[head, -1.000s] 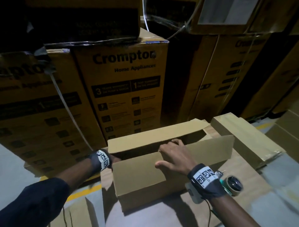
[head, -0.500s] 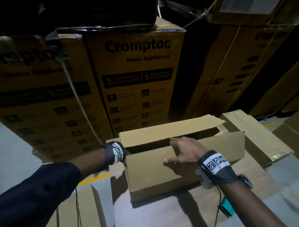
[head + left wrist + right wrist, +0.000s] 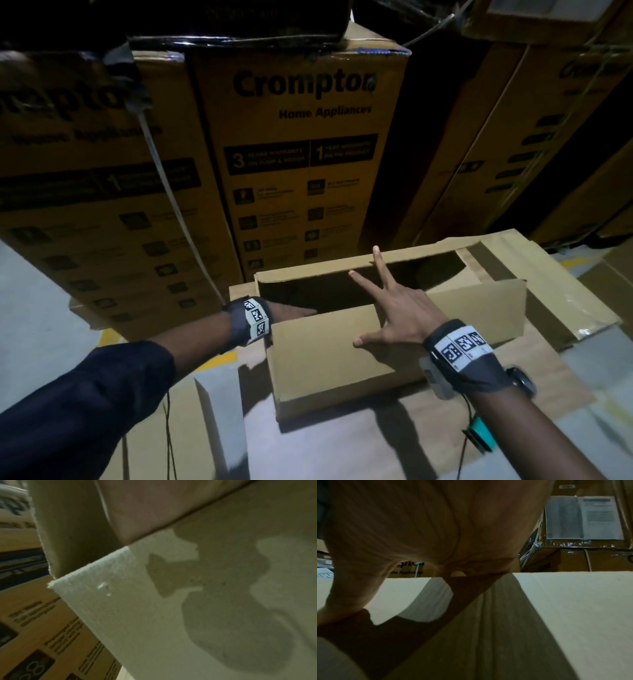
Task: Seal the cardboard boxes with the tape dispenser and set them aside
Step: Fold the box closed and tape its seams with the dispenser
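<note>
1. Cardboard box (image 3: 342, 356) sits in the lower middle of the head view, on a flat cardboard sheet (image 3: 445, 435).
2. Its top is not shut yet. The near flap (image 3: 325, 329) and the far flap (image 3: 359, 262) are both up, with a dark gap between them.
3. No tape shows on this box, and the tape dispenser is not clearly seen. Closing, taping and moving it away all look left to do.
4. The right hand (image 3: 394, 311) is spread wide. Its palm lies on the near flap, and two fingers (image 3: 378, 258) reach toward the far flap. It grips nothing.
5. The left hand (image 3: 291, 310) is at the left end of the box and goes inside. Its fingers are hidden, so nobody can tell if they are open or closed.
6. Big printed boxes (image 3: 301, 154) stand stacked behind, in the upper part of the frame.
</note>
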Tool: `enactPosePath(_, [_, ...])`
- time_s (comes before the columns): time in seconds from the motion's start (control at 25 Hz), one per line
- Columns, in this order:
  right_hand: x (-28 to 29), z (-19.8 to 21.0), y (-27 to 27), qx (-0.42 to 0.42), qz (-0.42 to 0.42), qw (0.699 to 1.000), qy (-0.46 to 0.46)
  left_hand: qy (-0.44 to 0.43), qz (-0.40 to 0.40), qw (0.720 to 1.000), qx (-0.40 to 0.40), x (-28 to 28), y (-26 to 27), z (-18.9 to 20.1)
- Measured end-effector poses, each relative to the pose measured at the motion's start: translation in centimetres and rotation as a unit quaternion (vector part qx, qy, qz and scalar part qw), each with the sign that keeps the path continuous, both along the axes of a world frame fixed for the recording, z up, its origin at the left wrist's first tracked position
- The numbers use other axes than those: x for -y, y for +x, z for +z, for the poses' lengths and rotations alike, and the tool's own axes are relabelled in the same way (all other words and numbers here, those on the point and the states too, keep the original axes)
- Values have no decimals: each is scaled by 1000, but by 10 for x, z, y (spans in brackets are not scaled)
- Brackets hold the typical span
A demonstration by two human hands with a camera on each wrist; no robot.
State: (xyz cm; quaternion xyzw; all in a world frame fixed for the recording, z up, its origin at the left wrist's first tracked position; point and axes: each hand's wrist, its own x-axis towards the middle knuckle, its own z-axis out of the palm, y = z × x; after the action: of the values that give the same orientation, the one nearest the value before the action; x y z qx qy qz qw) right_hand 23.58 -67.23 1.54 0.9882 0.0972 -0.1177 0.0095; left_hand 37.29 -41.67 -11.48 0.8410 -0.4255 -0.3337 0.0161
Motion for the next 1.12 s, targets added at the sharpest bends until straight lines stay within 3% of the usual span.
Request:
enactPosePath(0.08, [-4,-1,3,2,-6,1000,-6,25,-172,976,133,8,-13,26])
enactPosePath(0.24, [-7,-1,2,34,-16,999,7,-17,-231,936,264,5,-22,50])
enactPosePath(0.48, [-13,-5,-9,79,3,997,17,-88,-254,930,251,-8,-24,56])
enactPosePath(0.6, [-3,-18,-17,144,12,989,18,-26,-145,972,183,-7,-18,71])
enactPosePath(0.76, [15,-48,-25,210,13,978,17,19,-113,979,167,2,-20,89])
enactPosePath(1.0, [19,-59,-34,220,-19,975,38,-5,-2,1000,9,16,-15,105])
enactPosePath(1.12, [18,-61,-29,196,-32,979,50,-13,26,999,40,20,-23,120])
